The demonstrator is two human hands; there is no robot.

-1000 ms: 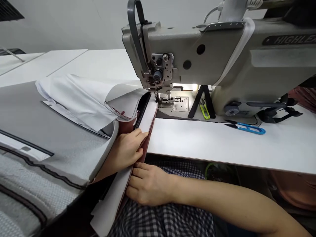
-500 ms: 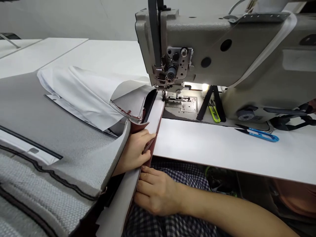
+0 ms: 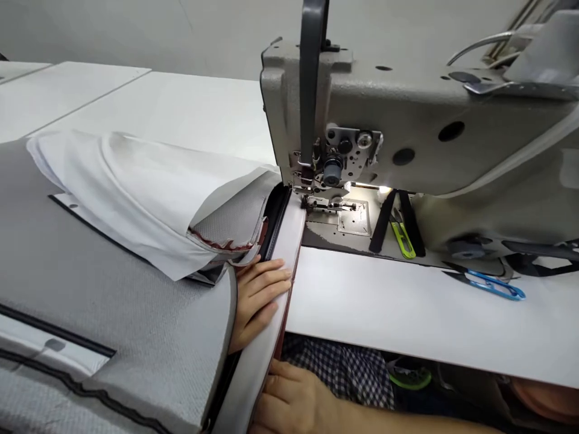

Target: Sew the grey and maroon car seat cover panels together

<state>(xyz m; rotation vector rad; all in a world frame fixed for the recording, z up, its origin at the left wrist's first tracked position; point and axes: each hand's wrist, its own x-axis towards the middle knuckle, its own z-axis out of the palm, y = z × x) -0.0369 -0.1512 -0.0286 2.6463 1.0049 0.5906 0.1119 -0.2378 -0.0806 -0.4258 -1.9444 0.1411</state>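
A long white-backed strip (image 3: 254,367) with a dark red edge runs along the table front and in under the needle and presser foot of a sewing machine (image 3: 316,202). My left hand (image 3: 260,301) reaches out from beneath the grey padded panel (image 3: 172,337) and lies on the strip, fingers stretched out flat. Closer to me, my right hand (image 3: 294,401) is closed on the strip's red edge, its fingertips partly hidden. White cloth (image 3: 131,193) is folded over the panel, beside a black band along the strip.
Yellow-green thread snips (image 3: 402,237) lie on the machine bed between black bars. Blue thread snips (image 3: 491,283) rest on the white tabletop (image 3: 362,295) to the right. A checked cloth (image 3: 339,367) shows below the table's front edge.
My left hand has gone from fingers bent at the strip's red edge to lying flat on the strip. The view has shifted, so the machine appears lower and further right. My right hand keeps its hold.
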